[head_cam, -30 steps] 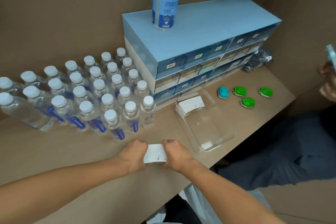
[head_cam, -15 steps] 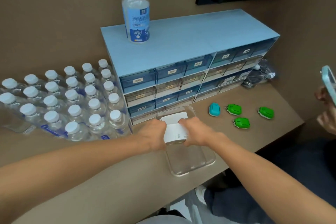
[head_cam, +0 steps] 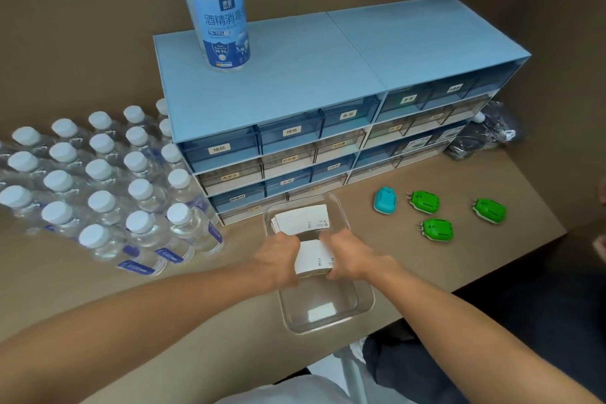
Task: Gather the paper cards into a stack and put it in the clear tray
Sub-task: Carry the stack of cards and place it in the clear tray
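A stack of white paper cards (head_cam: 313, 257) is held between both hands over the middle of the clear tray (head_cam: 364, 303). My left hand (head_cam: 278, 254) grips the stack's left edge and my right hand (head_cam: 349, 256) grips its right edge. Another stack of white cards (head_cam: 301, 219) lies in the far end of the tray, just beyond my fingers. The tray's near end shows its bare bottom.
A blue drawer cabinet (head_cam: 328, 115) stands right behind the tray, with a spray bottle (head_cam: 216, 10) on top. Several capped water bottles (head_cam: 105, 190) crowd the left. A teal clip (head_cam: 385, 200) and three green clips (head_cam: 437, 229) lie to the right. Another person's hand (head_cam: 600, 249) shows at the right edge.
Both hands carried the card stack from the table's front edge, left of the tray, up and over into the tray. The camera view shifted with them.
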`<state>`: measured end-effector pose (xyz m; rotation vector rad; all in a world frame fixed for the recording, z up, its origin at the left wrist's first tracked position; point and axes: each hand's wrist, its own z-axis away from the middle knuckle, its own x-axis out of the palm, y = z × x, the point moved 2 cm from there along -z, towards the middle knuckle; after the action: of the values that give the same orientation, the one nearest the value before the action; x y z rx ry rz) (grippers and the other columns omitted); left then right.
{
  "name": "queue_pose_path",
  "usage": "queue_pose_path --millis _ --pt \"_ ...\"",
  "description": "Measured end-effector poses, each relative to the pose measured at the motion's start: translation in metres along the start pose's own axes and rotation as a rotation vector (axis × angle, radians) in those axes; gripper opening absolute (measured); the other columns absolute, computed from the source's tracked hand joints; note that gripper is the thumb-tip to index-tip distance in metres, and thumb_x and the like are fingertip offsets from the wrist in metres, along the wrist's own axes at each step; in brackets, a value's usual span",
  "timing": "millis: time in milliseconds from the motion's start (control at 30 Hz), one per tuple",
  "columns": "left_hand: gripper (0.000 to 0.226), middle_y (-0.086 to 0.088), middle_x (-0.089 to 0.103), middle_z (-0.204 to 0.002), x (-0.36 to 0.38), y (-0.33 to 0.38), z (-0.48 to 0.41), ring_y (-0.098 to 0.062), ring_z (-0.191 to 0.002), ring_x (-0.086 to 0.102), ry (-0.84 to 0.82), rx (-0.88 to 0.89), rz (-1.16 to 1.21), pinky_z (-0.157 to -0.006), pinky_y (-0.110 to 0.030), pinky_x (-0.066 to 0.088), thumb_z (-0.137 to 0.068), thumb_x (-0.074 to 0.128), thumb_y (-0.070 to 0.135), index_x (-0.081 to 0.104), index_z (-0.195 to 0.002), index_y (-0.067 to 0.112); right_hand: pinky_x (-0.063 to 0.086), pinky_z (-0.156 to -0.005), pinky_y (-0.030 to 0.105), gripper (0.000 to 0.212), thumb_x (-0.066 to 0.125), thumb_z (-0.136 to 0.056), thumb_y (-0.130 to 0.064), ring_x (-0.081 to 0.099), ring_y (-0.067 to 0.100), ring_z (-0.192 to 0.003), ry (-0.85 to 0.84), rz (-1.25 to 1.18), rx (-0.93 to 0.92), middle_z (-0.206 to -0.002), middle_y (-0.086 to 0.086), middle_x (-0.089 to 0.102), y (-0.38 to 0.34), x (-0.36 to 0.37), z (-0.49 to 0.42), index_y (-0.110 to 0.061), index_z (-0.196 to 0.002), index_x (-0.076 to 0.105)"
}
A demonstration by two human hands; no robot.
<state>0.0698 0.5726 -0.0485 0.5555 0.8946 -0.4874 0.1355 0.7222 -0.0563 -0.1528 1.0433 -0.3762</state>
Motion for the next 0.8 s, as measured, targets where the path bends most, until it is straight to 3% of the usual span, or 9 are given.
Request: queue_pose_path --millis 367,633,800 --pt "0.047 -0.009 0.066 -0.111 0.031 -0.001 -0.008 -0.028 -0.106 0.06 0.072 -0.058 -0.108 -0.073 -0.031 0.049 -0.072 0.073 0.027 0.058 -0.113 0.01 0.051 -0.087 0.039 0.048 0.072 -0.074 -0.018 0.063 0.033 -0.105 -0.008 0.294 -0.04 -0.116 0.011 0.063 -0.004 0.019 -0.016 -0.013 -0.117 0.051" --pt "0.048 -0.008 0.064 -0.114 0.039 -0.003 -0.016 -0.027 -0.111 0.056 0.034 -0.044 -0.166 -0.075 -0.033 0.05 -0.072 0.071 0.028 0.055 -0.115 0.012 0.049 -0.081 0.033 0.041 0.067 -0.079 -0.014 0.065 0.027 -0.106 -0.005 0.376 -0.002 -0.117 0.007 0.065 -0.005 0.03 -0.02 -0.013 -0.117 0.051" --pt "0.046 -0.008 0.062 -0.119 0.041 -0.001 -0.019 -0.028 -0.116 0.054 -0.003 -0.057 -0.251 -0.078 -0.034 0.05 -0.077 0.07 0.021 0.052 -0.119 0.011 0.05 -0.085 0.035 0.048 0.069 -0.078 -0.015 0.061 0.027 -0.111 -0.006 0.375 0.02 -0.122 0.007 0.062 -0.006 0.035 -0.023 -0.012 -0.122 0.05"
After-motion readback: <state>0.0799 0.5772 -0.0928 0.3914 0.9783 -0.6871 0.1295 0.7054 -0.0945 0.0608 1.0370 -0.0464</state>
